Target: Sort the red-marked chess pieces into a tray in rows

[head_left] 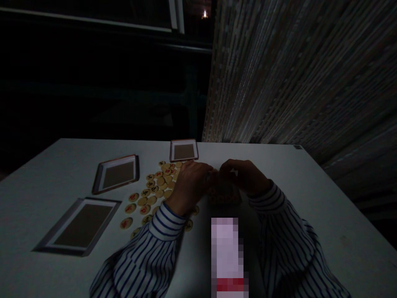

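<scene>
My left hand [192,184] is at the right side of a spread of Chinese chess pieces [159,182], its fingers curled toward the middle. My right hand [245,176] is bent over from the other side, fingertips drawn together close to the left hand's. Whatever the fingers hold, if anything, is hidden in shadow. Under both hands lies a dark, shallow box [225,194] with a row of round pieces along its near side. The loose pieces are round and pale wood, some face up with red or black characters, others blank side up.
Three flat rectangular cases lie on the white table [310,231]: a near-left case [83,225], a middle-left case [119,174] and a far case [184,151]. A pixelated patch [228,248] covers the near middle. A ribbed curtain [263,74] hangs behind at the right.
</scene>
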A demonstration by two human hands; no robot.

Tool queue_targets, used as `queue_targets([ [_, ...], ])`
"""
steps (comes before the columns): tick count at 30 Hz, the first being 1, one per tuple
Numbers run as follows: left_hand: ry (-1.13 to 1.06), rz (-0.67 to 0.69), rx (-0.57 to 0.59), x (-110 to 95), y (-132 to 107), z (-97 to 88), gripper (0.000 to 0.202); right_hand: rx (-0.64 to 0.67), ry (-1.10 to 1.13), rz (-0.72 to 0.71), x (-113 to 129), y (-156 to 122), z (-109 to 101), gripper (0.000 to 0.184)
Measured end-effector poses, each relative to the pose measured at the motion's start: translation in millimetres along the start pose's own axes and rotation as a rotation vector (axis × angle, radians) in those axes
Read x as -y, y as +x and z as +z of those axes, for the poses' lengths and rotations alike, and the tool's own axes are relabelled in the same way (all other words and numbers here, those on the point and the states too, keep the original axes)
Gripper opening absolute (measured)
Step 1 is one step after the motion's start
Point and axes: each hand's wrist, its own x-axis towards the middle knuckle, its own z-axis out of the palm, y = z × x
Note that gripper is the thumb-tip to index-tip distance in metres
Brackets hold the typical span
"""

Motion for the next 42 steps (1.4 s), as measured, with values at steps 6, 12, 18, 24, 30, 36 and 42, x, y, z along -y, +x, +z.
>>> queue_targets([
  [6, -0.012, 0.001, 0.013, -0.6, -1.0, 6.9, 0.018, 0.045, 0.082, 0.056, 3.1, 2.5, 2.3, 0.008],
  [12, -0.097, -0.054, 0.023, -0.9, -1.5, 8.2, 0.018, 0.033, 0.168, 0.02, -2.5, 2.0, 4.3, 0.009],
  [18, -0.63, -0.255, 0.137, 2.5, 2.0, 4.1, 0.026, 0.036, 0.168, -0.004, -5.0, 0.9, 2.7, 0.009],
  [24, -0.873, -0.47, 0.13, 0.3, 5.9, -1.4, 0.024, 0.01, 0.177, -0.018, -0.5, 2.2, 5.3, 0.01],
  [30, -1.031, -0.609, 0.151, -1.0, 6.5, -3.8, 0.026, -0.052, 0.189, -0.061, 1.3, 2.9, 6.6, 0.015],
  [36, -1.163, -0.679, 0.143, -0.9, 5.9, -3.5, 0.026, -0.061, 0.094, -0.044, 4.5, 3.0, 6.4, 0.016],
  [42, -1.207, -0.682, 0.116, 2.6, 5.6, 3.4, 0.027, 0.0, -0.068, -0.05, 7.4, 3.5, 8.9, 0.022],
])
